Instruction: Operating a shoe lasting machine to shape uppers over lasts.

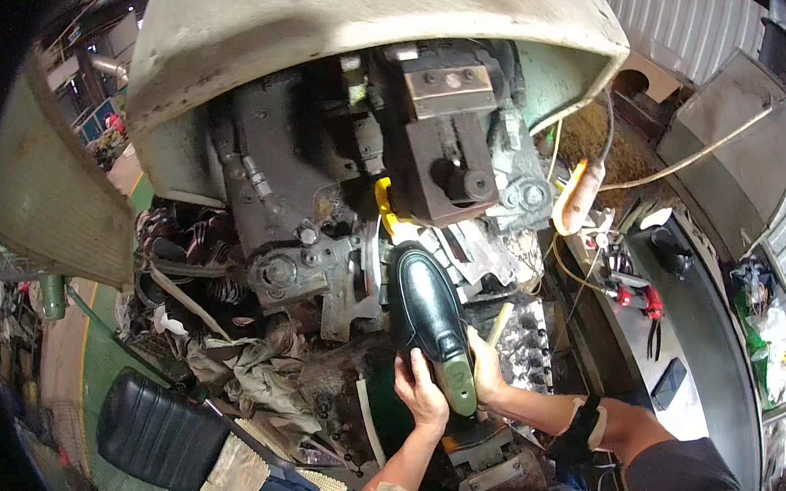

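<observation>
A black leather shoe upper (425, 301) is stretched over a green shoe last (461, 388), its toe pointing away from me into a large machine (452, 145). My left hand (420, 390) wraps the left side of its heel end. On the other side, my right hand (486, 365) grips the heel end too. The toe lies against the metal plates at the front of the machine, just below a yellow curved part (385, 199). My palms hide the sides of the heel.
A pale hood (370, 6) overhangs the machine. To the right, a metal bench (678, 351) carries red-handled pliers (639, 299) and a small black box (669, 384). A lamp with an orange handle (580, 194) hangs nearby. At left stands a black padded seat (160, 429).
</observation>
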{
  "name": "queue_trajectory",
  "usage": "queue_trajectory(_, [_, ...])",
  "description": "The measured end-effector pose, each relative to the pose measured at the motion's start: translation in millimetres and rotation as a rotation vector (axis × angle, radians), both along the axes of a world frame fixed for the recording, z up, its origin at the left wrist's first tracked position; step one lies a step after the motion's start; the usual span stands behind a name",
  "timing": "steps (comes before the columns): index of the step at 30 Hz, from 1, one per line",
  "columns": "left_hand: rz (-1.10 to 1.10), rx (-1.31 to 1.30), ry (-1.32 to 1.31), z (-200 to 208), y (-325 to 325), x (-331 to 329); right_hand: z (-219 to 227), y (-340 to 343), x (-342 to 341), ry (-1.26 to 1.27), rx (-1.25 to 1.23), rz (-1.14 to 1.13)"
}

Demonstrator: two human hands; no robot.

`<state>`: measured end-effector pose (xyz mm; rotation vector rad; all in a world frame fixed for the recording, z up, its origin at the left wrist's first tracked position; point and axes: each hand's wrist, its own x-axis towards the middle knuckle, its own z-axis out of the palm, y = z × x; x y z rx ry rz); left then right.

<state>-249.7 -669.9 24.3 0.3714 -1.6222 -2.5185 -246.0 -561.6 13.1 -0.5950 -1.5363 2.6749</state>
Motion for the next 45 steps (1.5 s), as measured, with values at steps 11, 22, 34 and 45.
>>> queue_trajectory(11, [-0.828, -1.979, 0.142, -96.7, -92.8, 47.7, 45.9, 63.5, 27.4, -0.077, 0.153, 0.103])
queue_trajectory(22, [-1.025, -1.103, 0.321, -133.6, -125.7, 80.1, 102.1, 114.8, 116.8, 0.104, 0.335, -0.273])
queue_trajectory(34, [0.197, -0.009, -0.045, 84.1, -227.8, 169.5, 139.2, 5.8, 192.1, 0.520, 1.201, 0.464])
queue_trajectory(45, [-0.286, 0.333, 0.091, 212.9, -47.8, 129.8, 153.1, 66.3, 240.1, 1.079, 1.094, 0.081])
